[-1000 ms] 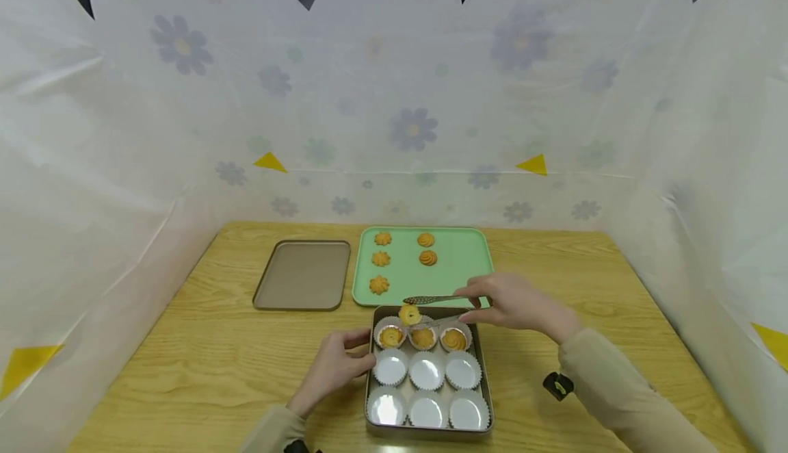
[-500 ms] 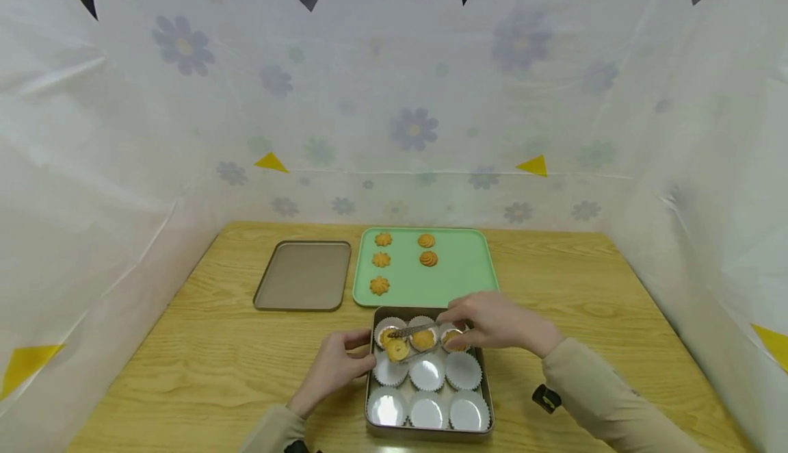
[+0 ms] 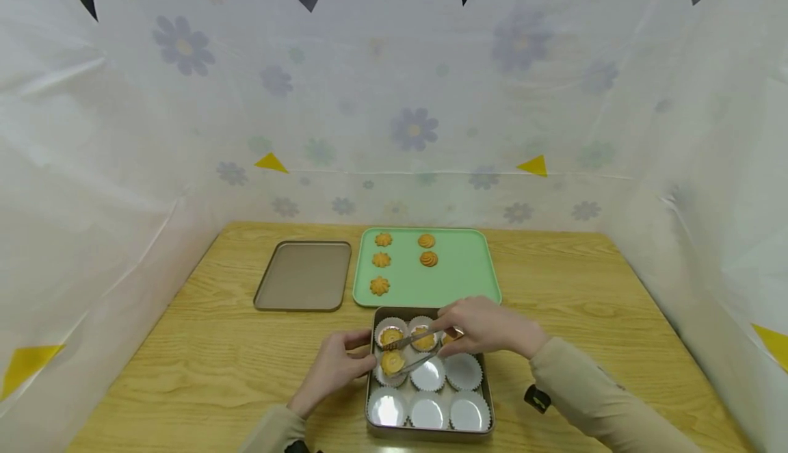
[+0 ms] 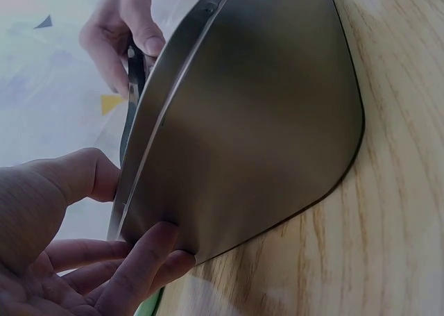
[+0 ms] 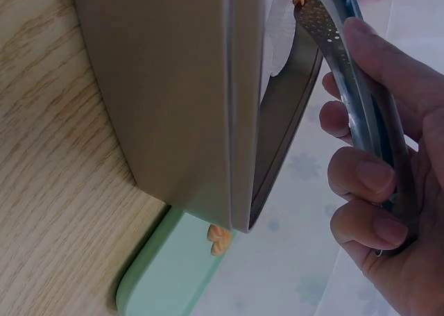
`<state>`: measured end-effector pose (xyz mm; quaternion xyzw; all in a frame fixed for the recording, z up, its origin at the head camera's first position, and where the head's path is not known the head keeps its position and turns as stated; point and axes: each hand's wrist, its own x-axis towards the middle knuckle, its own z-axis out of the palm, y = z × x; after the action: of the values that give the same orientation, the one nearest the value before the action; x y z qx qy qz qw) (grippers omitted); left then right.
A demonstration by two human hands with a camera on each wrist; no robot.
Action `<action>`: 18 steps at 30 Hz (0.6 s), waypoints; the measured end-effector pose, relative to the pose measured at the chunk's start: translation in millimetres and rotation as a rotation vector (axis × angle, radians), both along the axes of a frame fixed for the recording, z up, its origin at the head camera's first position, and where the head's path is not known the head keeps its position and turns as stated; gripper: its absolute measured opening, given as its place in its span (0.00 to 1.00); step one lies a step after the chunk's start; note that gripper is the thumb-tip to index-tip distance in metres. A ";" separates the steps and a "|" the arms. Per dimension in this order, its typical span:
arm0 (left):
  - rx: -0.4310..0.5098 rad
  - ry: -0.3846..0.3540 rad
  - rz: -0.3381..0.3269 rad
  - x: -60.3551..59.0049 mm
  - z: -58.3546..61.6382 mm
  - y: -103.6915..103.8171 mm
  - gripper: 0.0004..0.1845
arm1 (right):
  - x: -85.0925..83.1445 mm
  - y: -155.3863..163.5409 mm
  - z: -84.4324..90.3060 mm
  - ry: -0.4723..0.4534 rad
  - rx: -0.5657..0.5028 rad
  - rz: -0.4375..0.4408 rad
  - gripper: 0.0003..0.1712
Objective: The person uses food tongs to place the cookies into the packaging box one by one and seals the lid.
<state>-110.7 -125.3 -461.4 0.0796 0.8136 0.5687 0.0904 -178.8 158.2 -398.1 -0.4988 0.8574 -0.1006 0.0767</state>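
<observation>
In the head view, my right hand (image 3: 486, 326) grips metal tongs (image 5: 361, 114) over a deep rectangular tin (image 3: 430, 432). Between the tong tips is a yellow cookie (image 3: 392, 363), at the left cup of the middle row; whether it touches the cup is unclear. White fluted cups (image 3: 468, 411) fill the tin in rows. The back row's cups hold cookies (image 3: 391, 336), the right one mostly hidden behind my right hand. My left hand (image 3: 335, 367) holds the tin's left side, thumb at the rim and fingertips against the outer wall (image 4: 263, 114).
Behind the tin lies a green tray (image 3: 462, 268) with several cookies (image 3: 379, 285) on its left and middle parts. A flat brown tray (image 3: 303, 275) is to its left. Patterned white sheeting (image 3: 394, 97) encloses the wooden table (image 3: 203, 364) at the back and sides.
My right hand has brought the tongs and cookie forward and left, from above the back row down to the middle-left cup. The left hand has stayed at the tin's side.
</observation>
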 end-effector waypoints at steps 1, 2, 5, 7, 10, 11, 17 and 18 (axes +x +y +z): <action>0.000 0.001 0.000 -0.1 -0.1 -0.2 0.32 | 0.0 -0.7 0.0 0.000 0.004 0.001 0.20; -0.002 0.004 0.001 -0.2 -0.3 -0.3 0.32 | 0.2 -1.6 -0.1 -0.001 0.007 0.002 0.19; -0.003 0.007 0.000 -0.4 -0.6 -0.4 0.32 | 0.5 -2.5 -0.6 0.009 0.007 0.009 0.19; 0.000 0.003 0.001 -0.4 -0.7 -0.6 0.32 | 0.8 -3.0 -0.3 0.012 0.001 0.011 0.20; 0.012 -0.006 0.001 -0.5 -0.9 -0.9 0.32 | 1.1 -4.3 -0.4 0.017 0.001 0.012 0.21; 0.015 -0.007 0.001 -0.5 -0.9 -1.0 0.32 | 1.3 -4.9 -0.3 0.014 0.003 0.009 0.21; 0.018 -0.009 -0.007 -0.6 -1.0 -1.2 0.32 | 3.2 -7.6 0.5 0.015 0.012 0.005 0.17; 0.017 -0.010 -0.008 -0.6 -1.1 -1.3 0.32 | 3.4 -7.7 0.4 0.018 0.012 0.006 0.18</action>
<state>-111.3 -126.6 -462.5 0.0807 0.8079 0.5759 0.0960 -175.4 150.4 -397.7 -0.5016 0.8573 -0.0906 0.0722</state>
